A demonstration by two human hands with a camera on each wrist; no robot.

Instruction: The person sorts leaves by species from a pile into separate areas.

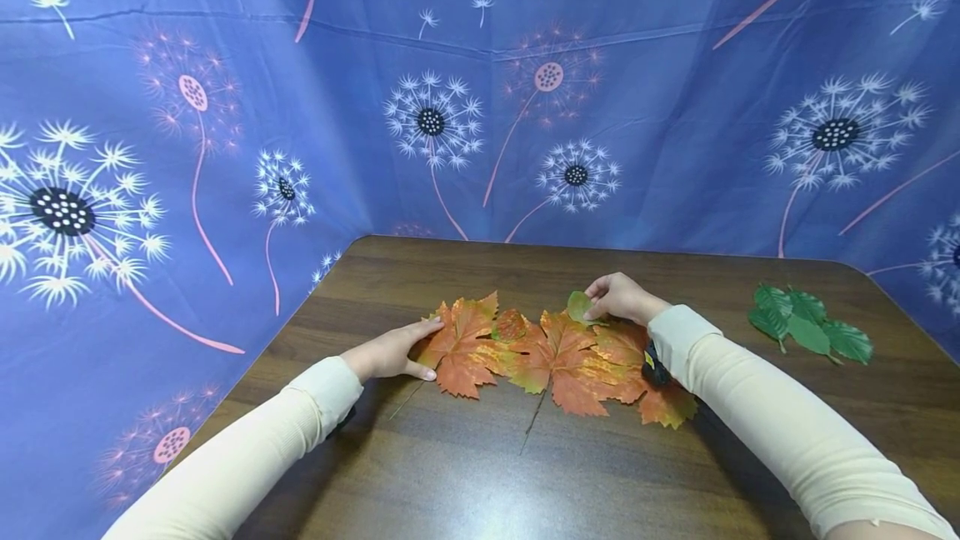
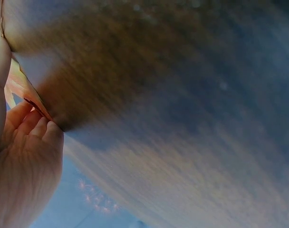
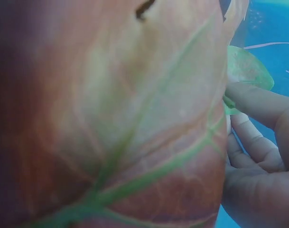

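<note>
Fingers of the right hand (image 1: 624, 298) pinch one small, rounded, yellow-green leaf (image 1: 578, 304) at the far edge of a row of orange, jagged, fabric-looking leaves (image 1: 561, 351), which lies on the brown wood-grain table (image 1: 420, 465); the left hand (image 1: 393, 350) (its fingers are extended) touches the row's left end.

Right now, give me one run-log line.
left hand: touches orange leaf | right hand: pinches light-green leaf | dark-green leaves: unheld, far right
</note>
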